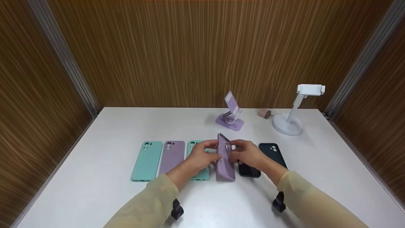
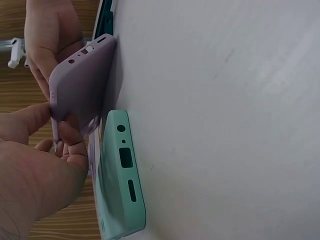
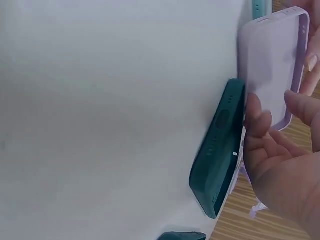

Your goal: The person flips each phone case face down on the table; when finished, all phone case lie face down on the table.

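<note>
Both hands hold a purple phone case [image 1: 225,164] tilted up on its side above the table, its hollow inner face turned to the right. My left hand [image 1: 200,155] pinches its left edge between thumb and fingers, seen closely in the left wrist view. My right hand [image 1: 248,154] grips it from the other side, with thumb and curled fingers against it in the right wrist view. Under the left hand lies a mint phone case [image 2: 117,185], partly covered. Below the right hand is a dark green phone case [image 3: 220,140], also partly hidden.
A mint case [image 1: 147,161] and another purple case [image 1: 173,153] lie to the left. A second dark case [image 1: 272,152] lies right. Behind stand a purple phone stand [image 1: 232,109], a pink charger plug [image 1: 264,113] and a white phone holder [image 1: 287,124]. Wood-grain panels enclose the table.
</note>
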`<action>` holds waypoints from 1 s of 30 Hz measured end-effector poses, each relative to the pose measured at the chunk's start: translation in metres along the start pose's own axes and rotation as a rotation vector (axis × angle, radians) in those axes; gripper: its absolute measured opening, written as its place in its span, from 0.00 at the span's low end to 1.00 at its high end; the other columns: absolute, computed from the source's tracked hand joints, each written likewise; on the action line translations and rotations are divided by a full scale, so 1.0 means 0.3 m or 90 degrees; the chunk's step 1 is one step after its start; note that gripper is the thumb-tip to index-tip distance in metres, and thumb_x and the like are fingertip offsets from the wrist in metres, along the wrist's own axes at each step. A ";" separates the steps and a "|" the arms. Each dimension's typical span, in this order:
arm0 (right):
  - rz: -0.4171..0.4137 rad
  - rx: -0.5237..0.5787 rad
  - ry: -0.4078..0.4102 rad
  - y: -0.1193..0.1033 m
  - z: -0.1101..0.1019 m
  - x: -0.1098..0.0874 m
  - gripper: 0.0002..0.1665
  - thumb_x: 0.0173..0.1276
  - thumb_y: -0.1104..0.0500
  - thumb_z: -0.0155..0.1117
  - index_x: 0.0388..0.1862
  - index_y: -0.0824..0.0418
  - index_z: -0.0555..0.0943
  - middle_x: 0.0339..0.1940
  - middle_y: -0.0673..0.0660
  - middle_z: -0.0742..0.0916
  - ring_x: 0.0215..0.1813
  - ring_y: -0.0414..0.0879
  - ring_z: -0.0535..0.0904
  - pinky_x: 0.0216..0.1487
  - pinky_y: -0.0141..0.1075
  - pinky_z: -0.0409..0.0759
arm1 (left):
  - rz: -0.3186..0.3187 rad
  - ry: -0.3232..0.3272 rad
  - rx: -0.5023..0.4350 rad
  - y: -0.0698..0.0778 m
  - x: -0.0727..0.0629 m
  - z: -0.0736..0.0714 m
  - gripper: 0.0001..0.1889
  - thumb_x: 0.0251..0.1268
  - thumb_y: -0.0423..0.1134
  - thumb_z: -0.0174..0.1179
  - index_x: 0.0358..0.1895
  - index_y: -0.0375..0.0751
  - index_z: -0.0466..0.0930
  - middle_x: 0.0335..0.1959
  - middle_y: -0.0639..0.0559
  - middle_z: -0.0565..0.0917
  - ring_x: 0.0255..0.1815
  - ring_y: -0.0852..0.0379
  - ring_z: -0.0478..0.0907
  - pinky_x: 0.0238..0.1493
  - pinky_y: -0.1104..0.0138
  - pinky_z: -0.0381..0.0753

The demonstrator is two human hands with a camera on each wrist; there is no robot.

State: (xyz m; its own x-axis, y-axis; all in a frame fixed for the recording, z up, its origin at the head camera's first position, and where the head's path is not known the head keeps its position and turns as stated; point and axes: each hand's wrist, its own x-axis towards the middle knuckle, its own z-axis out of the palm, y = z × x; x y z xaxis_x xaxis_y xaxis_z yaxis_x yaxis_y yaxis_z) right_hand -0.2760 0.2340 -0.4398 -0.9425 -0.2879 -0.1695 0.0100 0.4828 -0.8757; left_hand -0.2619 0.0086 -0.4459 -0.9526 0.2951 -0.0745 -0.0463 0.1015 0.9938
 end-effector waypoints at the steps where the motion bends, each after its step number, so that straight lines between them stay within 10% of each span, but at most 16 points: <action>1: 0.008 0.027 -0.007 -0.001 -0.002 -0.003 0.35 0.73 0.62 0.68 0.76 0.67 0.72 0.51 0.62 0.91 0.48 0.52 0.88 0.49 0.44 0.87 | 0.004 -0.003 -0.005 0.000 -0.002 -0.001 0.31 0.65 0.26 0.71 0.72 0.37 0.78 0.61 0.41 0.81 0.39 0.56 0.84 0.46 0.58 0.86; 12: 0.011 0.220 -0.100 0.011 -0.022 -0.038 0.41 0.81 0.54 0.64 0.84 0.66 0.59 0.66 0.67 0.83 0.64 0.61 0.84 0.62 0.51 0.83 | 0.010 -0.049 -0.048 0.000 -0.030 0.004 0.34 0.68 0.30 0.71 0.77 0.41 0.73 0.69 0.45 0.77 0.54 0.50 0.85 0.58 0.53 0.84; 19: 0.012 0.272 -0.117 0.013 -0.020 -0.050 0.41 0.83 0.54 0.62 0.85 0.65 0.58 0.69 0.70 0.81 0.66 0.61 0.83 0.63 0.53 0.82 | 0.019 -0.039 0.027 -0.003 -0.036 0.018 0.36 0.64 0.39 0.77 0.76 0.52 0.75 0.68 0.55 0.80 0.79 0.47 0.64 0.71 0.52 0.73; 23: 0.010 0.277 -0.122 0.009 -0.016 -0.054 0.41 0.83 0.52 0.62 0.86 0.62 0.58 0.75 0.70 0.76 0.66 0.60 0.83 0.65 0.54 0.80 | 0.017 -0.042 0.055 -0.006 -0.042 0.028 0.38 0.63 0.41 0.78 0.77 0.54 0.75 0.69 0.57 0.80 0.81 0.48 0.61 0.78 0.48 0.63; 30: 0.028 0.262 -0.101 0.005 -0.007 -0.056 0.42 0.81 0.50 0.65 0.86 0.59 0.60 0.76 0.68 0.75 0.65 0.58 0.82 0.65 0.54 0.80 | 0.001 -0.051 0.043 -0.012 -0.044 0.038 0.39 0.64 0.39 0.77 0.78 0.48 0.72 0.74 0.50 0.76 0.76 0.44 0.70 0.69 0.54 0.77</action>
State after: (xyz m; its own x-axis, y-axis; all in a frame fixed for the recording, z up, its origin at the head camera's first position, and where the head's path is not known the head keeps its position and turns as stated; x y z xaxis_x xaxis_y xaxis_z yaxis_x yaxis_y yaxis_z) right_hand -0.2610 0.2413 -0.4372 -0.8756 -0.4131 -0.2504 0.2121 0.1369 -0.9676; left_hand -0.2458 0.0154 -0.4494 -0.9254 0.3700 -0.0817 -0.0214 0.1640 0.9862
